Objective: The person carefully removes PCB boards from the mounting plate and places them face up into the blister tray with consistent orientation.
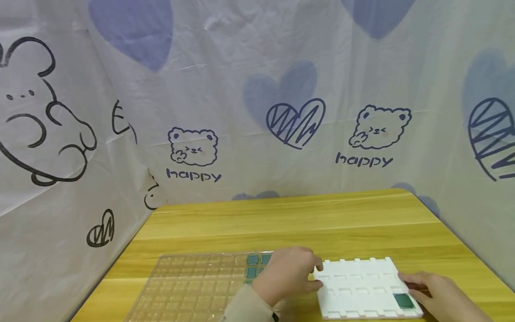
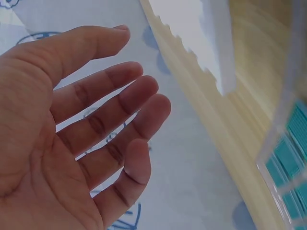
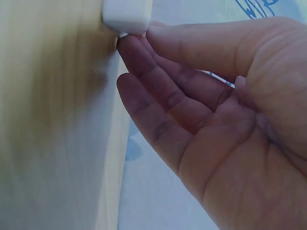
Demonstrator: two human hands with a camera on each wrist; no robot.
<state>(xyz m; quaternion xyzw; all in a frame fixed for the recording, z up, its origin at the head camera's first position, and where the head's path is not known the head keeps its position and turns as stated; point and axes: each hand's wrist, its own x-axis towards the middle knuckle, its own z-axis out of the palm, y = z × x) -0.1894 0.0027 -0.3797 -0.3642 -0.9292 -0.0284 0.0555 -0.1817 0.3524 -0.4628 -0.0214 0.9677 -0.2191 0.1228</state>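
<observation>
A white slotted tray (image 1: 354,290) lies on the table at front right, with one green square chip (image 1: 403,301) in its near right corner. My right hand (image 1: 442,293) pinches the tray's right edge; in the right wrist view, thumb and fingertips meet at the white tray's corner (image 3: 125,17). Beside the tray's left edge is my left hand (image 1: 287,273), its fingers loosely bent. The left wrist view shows that hand (image 2: 91,115) holding nothing, apart from the white tray (image 2: 196,33). Left of it lies a clear compartment tray (image 1: 193,281) holding several green chips (image 1: 252,272), partly hidden by the hand.
Both trays rest on a yellow wood-grain table (image 1: 281,223). A pale cloth (image 1: 241,179) printed with hearts and bears hangs behind the table and along its sides.
</observation>
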